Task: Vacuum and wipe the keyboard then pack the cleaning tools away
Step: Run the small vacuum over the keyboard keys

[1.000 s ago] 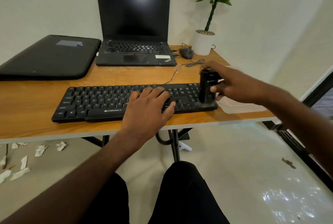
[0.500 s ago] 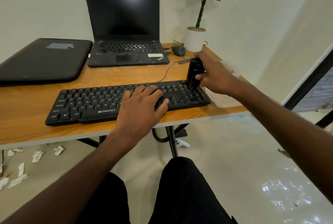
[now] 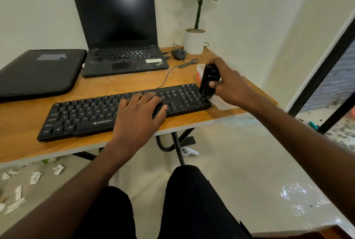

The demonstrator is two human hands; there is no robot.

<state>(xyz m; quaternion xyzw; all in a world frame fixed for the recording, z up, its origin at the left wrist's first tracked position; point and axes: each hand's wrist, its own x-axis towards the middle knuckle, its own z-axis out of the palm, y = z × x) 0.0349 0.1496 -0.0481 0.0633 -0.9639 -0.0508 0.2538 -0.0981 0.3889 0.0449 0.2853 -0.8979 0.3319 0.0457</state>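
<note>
Black full-size keyboard (image 3: 92,115), white "ZEBRONICS" lettering on its front lip, lies slightly askew along the near edge of the wooden table (image 3: 23,123); its grey cable runs back toward the laptop (image 3: 123,46). Left hand (image 3: 140,112) rests flat on the right-centre keys, fingers straight and spread, holding nothing. Right hand (image 3: 228,85) grips a small black cylindrical vacuum (image 3: 208,81), fingers and thumb curled round its body; faint pale logo on its side. Vacuum stands near upright, tilted slightly, lower end on the number-pad keys at the keyboard's far right corner. Clear plastic container (image 3: 221,104) sits just beside that corner, partly hidden by the hand. Contents not discernible.
</note>
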